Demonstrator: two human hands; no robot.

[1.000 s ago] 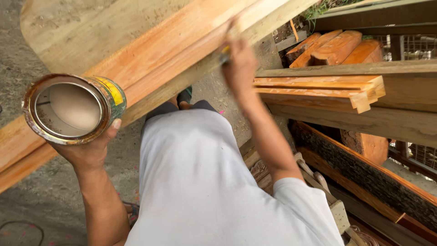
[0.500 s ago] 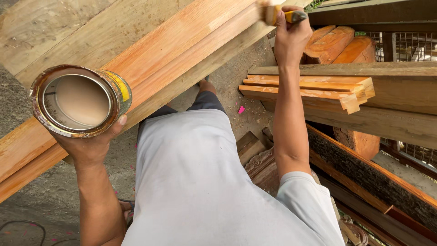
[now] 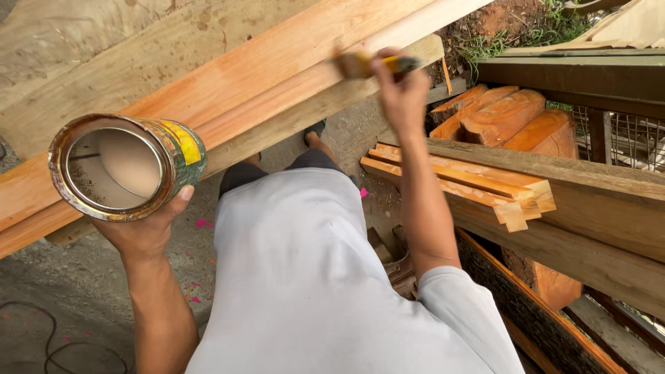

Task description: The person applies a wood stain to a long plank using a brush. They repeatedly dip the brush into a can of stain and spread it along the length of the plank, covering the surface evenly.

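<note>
My left hand holds an open metal can from beneath, with pale liquid low inside and a yellow label on its side. My right hand is stretched forward and grips a paintbrush with a yellow handle. The bristles rest on the edge of a long orange-toned wooden plank that slants from lower left to upper right. The brush is blurred. I wear a grey shirt and dark shorts, and one foot shows under the plank.
More planks lie behind the slanted one. At the right stand stacked timber strips, thick beams and rounded orange offcuts. A wire mesh panel is at far right. A black cable lies on the concrete floor.
My right hand and brush have slid along the plank, down from its upper end. The can has stayed in my left hand, roughly where it was.
</note>
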